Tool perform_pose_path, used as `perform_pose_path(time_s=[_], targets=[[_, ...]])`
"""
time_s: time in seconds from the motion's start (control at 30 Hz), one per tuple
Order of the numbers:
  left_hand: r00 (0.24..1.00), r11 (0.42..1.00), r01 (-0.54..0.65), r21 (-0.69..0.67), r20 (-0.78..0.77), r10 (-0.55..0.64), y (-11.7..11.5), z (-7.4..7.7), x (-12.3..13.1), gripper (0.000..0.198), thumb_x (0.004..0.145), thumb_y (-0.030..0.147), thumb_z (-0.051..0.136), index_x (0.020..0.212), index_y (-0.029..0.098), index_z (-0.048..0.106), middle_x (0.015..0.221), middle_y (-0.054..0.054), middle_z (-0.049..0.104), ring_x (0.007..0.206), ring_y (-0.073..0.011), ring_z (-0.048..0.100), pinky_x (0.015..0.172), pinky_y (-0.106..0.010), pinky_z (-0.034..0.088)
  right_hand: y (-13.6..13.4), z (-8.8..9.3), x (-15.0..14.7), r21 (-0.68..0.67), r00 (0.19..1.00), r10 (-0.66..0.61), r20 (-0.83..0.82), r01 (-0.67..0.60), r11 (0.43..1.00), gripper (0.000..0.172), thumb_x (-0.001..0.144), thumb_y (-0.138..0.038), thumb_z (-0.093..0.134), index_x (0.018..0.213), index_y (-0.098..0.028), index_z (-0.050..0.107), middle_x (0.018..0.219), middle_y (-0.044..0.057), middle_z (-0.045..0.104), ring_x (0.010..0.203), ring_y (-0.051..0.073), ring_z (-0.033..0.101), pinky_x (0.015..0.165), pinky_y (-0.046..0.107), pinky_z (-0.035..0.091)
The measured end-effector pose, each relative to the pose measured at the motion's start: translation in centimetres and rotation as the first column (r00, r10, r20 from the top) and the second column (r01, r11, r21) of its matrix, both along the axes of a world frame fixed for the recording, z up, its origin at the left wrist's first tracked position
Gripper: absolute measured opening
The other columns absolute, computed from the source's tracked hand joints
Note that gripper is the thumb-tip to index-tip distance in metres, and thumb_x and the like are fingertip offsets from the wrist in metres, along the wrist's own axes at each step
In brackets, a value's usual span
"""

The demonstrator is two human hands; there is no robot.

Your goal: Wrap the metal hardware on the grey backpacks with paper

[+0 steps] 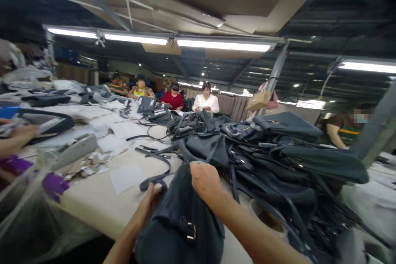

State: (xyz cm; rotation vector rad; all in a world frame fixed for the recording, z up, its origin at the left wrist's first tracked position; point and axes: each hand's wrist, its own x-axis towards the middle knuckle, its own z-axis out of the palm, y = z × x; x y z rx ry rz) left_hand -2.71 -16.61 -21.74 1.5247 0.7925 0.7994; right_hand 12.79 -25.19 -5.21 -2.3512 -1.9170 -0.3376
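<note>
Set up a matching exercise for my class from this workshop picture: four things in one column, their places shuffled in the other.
1 held bag
2 bag pile
3 paper scraps
4 person in white

A far end of the table
B between left hand and right hand
C table's right side
D table's left side

Pairs: 1-B, 2-C, 3-D, 4-A

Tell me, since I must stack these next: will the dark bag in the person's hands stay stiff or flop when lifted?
Probably floppy: the dark bag creases and sags between the left hand and right hand. The loose strap beside it would likely dangle and snag. The metal buckle may weight one side slightly.
</note>
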Motion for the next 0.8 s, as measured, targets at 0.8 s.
perform_pose_path(time_s=[0.8], targets=[[0.947, 0.942, 0.223, 0.252, -0.286, -0.147, -6.3, 3.5, -2.0, 0.066, 0.075, 0.034, 0.069, 0.138, 0.023, 0.052, 0.147, -0.008, 0.049, 0.134, -0.0285, 0.044, 0.114, -0.041, 0.031, -7.1, -11.3, 10.4, 0.272, 0.454, 0.086, -0.887, 0.364, 0.891, 0.046, 0.067, -0.059, 0.060, 0.090, -0.019, 0.066, 0.082, 0.009, 0.073, 0.073, 0.025, 0.067, 0.056, 0.032, 0.050]])
